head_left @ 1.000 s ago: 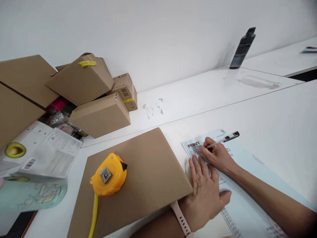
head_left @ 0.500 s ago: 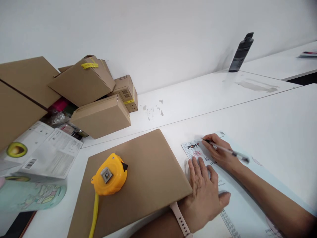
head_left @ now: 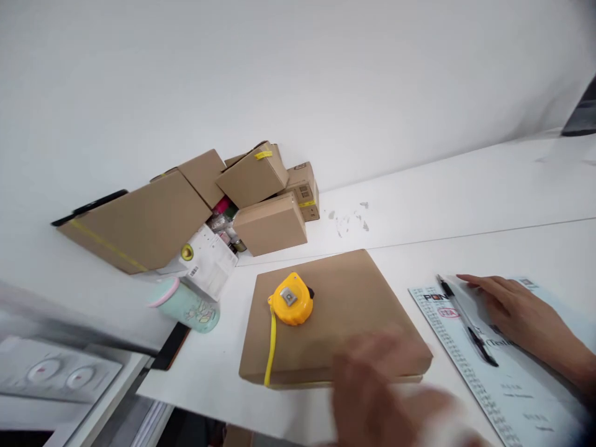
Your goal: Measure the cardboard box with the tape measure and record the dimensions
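A light-blue printed booklet (head_left: 512, 379) lies on the white table at the right. Across it rests a clear pen with black ends (head_left: 470, 329), apart from any fingers. Just right of the pen, my right hand (head_left: 524, 313) lies on the booklet with fingers stretched out and nothing in them. My left hand (head_left: 377, 391) is smeared by motion at the near edge of a flat brown cardboard box (head_left: 344, 285); its fingers cannot be made out. On that box sits a yellow tape measure (head_left: 293, 301), a strip of its tape (head_left: 270, 347) pulled out toward the near edge.
Several cardboard boxes (head_left: 270, 226) are piled against the wall at the back left. Before them are a white printed package (head_left: 212, 267) and a mint tumbler with a pink rim (head_left: 198, 310). A dark bottle (head_left: 582, 115) stands at the far right.
My right hand has let go of the pen, which now lies on the booklet. My left hand has left the booklet and moved left toward the box. The view has swung left.
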The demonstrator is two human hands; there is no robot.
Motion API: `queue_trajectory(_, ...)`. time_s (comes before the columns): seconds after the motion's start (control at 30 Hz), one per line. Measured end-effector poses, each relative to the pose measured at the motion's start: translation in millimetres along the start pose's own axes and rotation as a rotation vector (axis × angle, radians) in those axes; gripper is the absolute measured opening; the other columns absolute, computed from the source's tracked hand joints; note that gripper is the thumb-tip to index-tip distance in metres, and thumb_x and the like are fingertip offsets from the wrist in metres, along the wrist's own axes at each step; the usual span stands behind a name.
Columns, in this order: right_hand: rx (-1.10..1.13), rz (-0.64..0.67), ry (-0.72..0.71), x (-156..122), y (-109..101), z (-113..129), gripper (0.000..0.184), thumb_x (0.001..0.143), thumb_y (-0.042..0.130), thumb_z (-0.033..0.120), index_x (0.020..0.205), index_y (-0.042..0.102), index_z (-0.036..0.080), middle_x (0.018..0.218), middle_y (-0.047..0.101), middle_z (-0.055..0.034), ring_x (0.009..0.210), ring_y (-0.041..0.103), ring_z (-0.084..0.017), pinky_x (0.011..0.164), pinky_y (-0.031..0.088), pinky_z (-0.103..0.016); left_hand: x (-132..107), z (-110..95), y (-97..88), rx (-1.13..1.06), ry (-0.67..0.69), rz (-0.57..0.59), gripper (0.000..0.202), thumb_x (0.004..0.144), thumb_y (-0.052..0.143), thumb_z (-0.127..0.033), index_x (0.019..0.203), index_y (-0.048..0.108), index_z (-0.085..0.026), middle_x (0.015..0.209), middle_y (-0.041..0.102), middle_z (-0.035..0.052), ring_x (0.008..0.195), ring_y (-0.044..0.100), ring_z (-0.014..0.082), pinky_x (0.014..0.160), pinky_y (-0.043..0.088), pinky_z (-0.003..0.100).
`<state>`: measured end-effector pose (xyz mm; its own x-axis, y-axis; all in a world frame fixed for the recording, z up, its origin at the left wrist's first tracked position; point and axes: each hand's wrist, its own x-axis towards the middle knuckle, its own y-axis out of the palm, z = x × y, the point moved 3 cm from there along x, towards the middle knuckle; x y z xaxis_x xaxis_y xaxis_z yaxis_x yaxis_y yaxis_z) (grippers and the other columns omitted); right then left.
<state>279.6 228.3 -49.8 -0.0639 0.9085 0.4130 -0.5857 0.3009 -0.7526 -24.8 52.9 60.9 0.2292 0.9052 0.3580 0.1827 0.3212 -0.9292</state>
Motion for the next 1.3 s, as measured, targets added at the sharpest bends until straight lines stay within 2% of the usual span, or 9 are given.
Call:
queue_trajectory(0.1,-0.033,0.007,0.049,0.9,-2.2,3.5,0.042,0.091,0.040,0.039,0.125,0.063,0.029,0.110,0.073,-0.0107,0.101,0.068,-0.032,0.073,0.053,-0.043,23.0,65.3,-51.6,-0.074,-0.141,-0.073,0.060,0.088,0.068,-0.049,0.140,0.053,-0.024,0.138,0.062,0.0142,0.128,0.057,0.0367,0.106,0.044,0.053)
queue_trajectory(0.2,-0.085,-0.109,0.120,6.0,-18.1,17.7,0.045,0.092,0.036,0.044,0.122,0.064,0.025,0.113,0.069,-0.0136,0.088,0.068,-0.030,0.065,0.051,-0.042,47.5,106.3,-86.2,-0.176,-0.263,-0.123,0.052,0.088,0.068,-0.039,0.137,0.054,-0.026,0.129,0.066,0.0106,0.122,0.061,0.0328,0.104,0.045,0.049)
queue_trajectory(0.4,0.086,-0.276,0.172,18.6,-91.9,113.2,0.037,0.085,0.048,0.044,0.113,0.069,0.030,0.119,0.068,-0.0090,0.078,0.065,-0.024,0.068,0.048,-0.041,52.0,108.1,-110.8,-0.832,-0.356,-0.202,0.042,0.083,0.067,-0.044,0.118,0.064,-0.021,0.114,0.070,0.0106,0.103,0.065,0.0278,0.090,0.048,0.039)
queue_trajectory(0.43,0.219,-0.212,0.203,18.8,-102.6,138.2,0.035,0.084,0.053,0.047,0.110,0.070,0.031,0.113,0.070,-0.0080,0.080,0.066,-0.025,0.068,0.048,-0.041,49.4,101.1,-114.5,-0.993,-0.354,-0.173,0.043,0.085,0.062,-0.051,0.114,0.064,-0.020,0.109,0.071,0.0106,0.094,0.066,0.0258,0.081,0.050,0.036)
queue_trajectory(0.6,0.965,0.554,0.156,11.1,-113.9,272.9,0.046,0.089,0.061,0.065,0.100,0.073,0.022,0.112,0.071,-0.0109,0.100,0.066,-0.026,0.087,0.054,-0.039,44.2,67.3,-136.6,-1.497,-0.381,0.039,0.050,0.078,0.064,-0.059,0.109,0.062,-0.019,0.099,0.072,0.0075,0.073,0.066,0.0203,0.055,0.044,0.026)
queue_trajectory(0.73,1.151,0.784,0.178,4.2,-104.1,319.6,0.050,0.086,0.065,0.068,0.095,0.072,0.020,0.098,0.068,-0.0073,0.089,0.063,-0.020,0.082,0.055,-0.036,45.2,66.3,-141.6,-1.448,-0.385,0.088,0.049,0.078,0.067,-0.057,0.106,0.060,-0.018,0.090,0.072,0.0055,0.064,0.063,0.0160,0.053,0.041,0.023)
queue_trajectory(0.93,1.188,0.702,0.228,16.4,-93.6,317.2,0.044,0.076,0.080,0.060,0.085,0.070,0.019,0.080,0.058,-0.0010,0.075,0.052,-0.014,0.074,0.047,-0.030,37.7,103.2,-138.2,-1.366,-0.484,0.085,0.045,0.081,0.066,-0.058,0.104,0.066,-0.019,0.088,0.072,0.0053,0.069,0.063,0.0174,0.055,0.044,0.025)
queue_trajectory(1.13,1.026,0.427,0.260,57.0,-73.8,258.5,0.051,0.069,0.084,0.060,0.060,0.052,0.021,0.066,0.046,0.0027,0.063,0.037,-0.012,0.064,0.037,-0.031,34.6,186.6,-144.8,-1.277,-0.586,-0.010,0.043,0.075,0.071,-0.057,0.090,0.070,-0.016,0.073,0.068,0.0023,0.055,0.053,0.0124,0.051,0.038,0.024)
queue_trajectory(1.3,0.916,0.367,0.301,52.0,-48.2,222.9,0.049,0.074,0.077,0.060,0.059,0.051,0.021,0.064,0.047,0.0022,0.063,0.038,-0.013,0.065,0.037,-0.032,25.0,244.8,-142.8,-1.239,-0.671,0.064,0.043,0.071,0.074,-0.057,0.080,0.066,-0.015,0.067,0.063,0.0024,0.050,0.049,0.0117,0.047,0.033,0.023)
